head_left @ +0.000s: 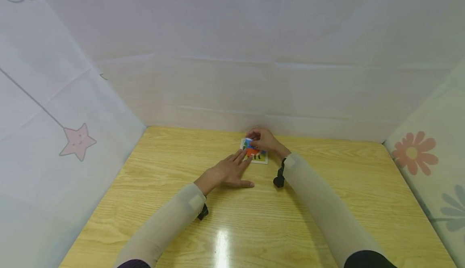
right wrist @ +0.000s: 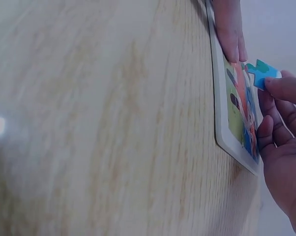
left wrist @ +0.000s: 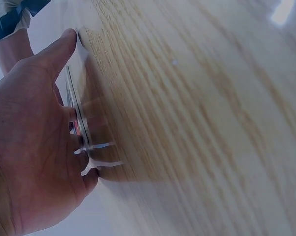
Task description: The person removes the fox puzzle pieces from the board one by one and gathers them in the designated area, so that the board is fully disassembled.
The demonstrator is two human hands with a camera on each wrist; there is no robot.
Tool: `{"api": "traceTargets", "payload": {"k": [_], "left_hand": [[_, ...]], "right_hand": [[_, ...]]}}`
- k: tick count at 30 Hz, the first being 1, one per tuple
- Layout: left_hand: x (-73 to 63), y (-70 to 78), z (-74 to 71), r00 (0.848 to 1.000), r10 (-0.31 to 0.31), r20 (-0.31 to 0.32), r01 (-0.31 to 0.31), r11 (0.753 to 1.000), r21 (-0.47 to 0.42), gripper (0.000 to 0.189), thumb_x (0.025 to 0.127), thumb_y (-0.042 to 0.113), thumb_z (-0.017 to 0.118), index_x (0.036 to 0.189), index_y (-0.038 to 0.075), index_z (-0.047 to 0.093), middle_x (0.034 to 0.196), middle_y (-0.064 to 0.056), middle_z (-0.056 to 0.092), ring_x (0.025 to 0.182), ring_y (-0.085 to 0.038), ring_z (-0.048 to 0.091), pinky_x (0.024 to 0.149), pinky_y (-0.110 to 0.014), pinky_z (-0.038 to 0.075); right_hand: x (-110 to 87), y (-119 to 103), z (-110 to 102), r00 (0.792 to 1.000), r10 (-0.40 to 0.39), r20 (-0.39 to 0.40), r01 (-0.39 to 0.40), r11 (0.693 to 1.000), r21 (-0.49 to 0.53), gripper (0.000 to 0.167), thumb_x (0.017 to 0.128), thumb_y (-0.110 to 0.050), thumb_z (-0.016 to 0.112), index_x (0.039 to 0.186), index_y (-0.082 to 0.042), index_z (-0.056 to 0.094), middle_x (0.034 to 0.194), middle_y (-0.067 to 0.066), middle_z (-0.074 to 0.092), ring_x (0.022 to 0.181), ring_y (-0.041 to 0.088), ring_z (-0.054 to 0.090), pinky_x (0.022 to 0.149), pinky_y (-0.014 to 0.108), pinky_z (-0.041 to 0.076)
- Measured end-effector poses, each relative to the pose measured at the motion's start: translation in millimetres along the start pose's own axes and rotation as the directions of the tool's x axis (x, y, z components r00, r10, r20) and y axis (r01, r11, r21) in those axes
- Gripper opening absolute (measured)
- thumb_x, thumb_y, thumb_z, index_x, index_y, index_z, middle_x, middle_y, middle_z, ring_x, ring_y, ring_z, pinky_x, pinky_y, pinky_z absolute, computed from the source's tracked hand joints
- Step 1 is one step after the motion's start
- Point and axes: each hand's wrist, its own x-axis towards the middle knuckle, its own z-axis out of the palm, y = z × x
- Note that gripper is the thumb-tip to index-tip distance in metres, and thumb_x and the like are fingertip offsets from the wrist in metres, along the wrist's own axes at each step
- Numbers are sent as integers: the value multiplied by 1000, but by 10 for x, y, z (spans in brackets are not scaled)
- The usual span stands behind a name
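Note:
A jigsaw board [head_left: 262,161] with a white border and a colourful picture lies on the wooden table near its far edge. My right hand [head_left: 267,141] is over its far side. Between thumb and fingers it pinches a small blue and green puzzle piece [right wrist: 264,73], tilted up above the picture in the right wrist view. My left hand [head_left: 232,172] lies palm down with fingers spread, its fingertips on the board's near-left part. Seen from the left wrist, the board's thin edge [left wrist: 75,98] shows behind those fingers. Both hands hide much of the picture.
The light wooden table [head_left: 163,171] meets a white cloth backdrop [head_left: 225,86] just behind the board. Side cloths bear a pink star [head_left: 78,142] on the left and an orange flower [head_left: 412,152] on the right. Black wrist cameras [head_left: 279,178] are strapped to both wrists.

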Motion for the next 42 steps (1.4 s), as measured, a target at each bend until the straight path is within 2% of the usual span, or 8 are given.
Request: {"api": "traceTargets", "payload": {"k": [12, 26, 36, 38, 42], "left_hand": [[-6, -3, 5, 1000, 13, -5, -13, 1000, -21, 104, 99, 80, 43, 172, 12, 11, 178, -18, -2, 164, -36, 4, 131, -51, 21], [-1, -8, 19, 1000, 11, -6, -11, 1000, -19, 103, 100, 78, 44, 172, 12, 10, 178, -18, -4, 164, -37, 5, 130, -51, 22], [14, -20, 47, 1000, 12, -11, -12, 999, -30, 103, 100, 78, 44, 172, 12, 11, 178, -17, -3, 164, -36, 5, 130, -51, 22], [8, -19, 33, 1000, 15, -11, -16, 999, -37, 103, 100, 77, 45, 172, 12, 11, 178, -18, -3, 164, -36, 5, 130, -51, 22], [10, -17, 11, 1000, 14, -7, -15, 999, -39, 102, 101, 76, 46, 172, 11, 11, 178, -18, -2, 164, -36, 5, 130, -51, 22]], "right_hand": [[-149, -72, -118, 999, 26, 21, -28, 996, 90, 25, 97, 5, 72, 121, -1, 72, 114, 16, 72, 104, 28, 68, 91, 34, 57], [-337, 10, -369, 998, -13, 63, 9, 997, 71, 28, 96, 6, 71, 124, 8, 70, 117, 21, 72, 106, 28, 69, 89, 31, 57], [-561, 187, -628, 998, -5, 55, 2, 999, 52, 26, 96, 9, 70, 122, 9, 71, 117, 25, 72, 109, 39, 68, 97, 51, 56], [-611, 201, -689, 999, 4, 52, -6, 999, 43, 25, 96, 9, 70, 121, 8, 71, 116, 24, 72, 108, 38, 69, 96, 49, 57], [-696, 251, -806, 999, 11, 40, -12, 1000, 25, 25, 96, 10, 70, 120, 9, 71, 115, 23, 72, 107, 36, 68, 93, 36, 57]]}}
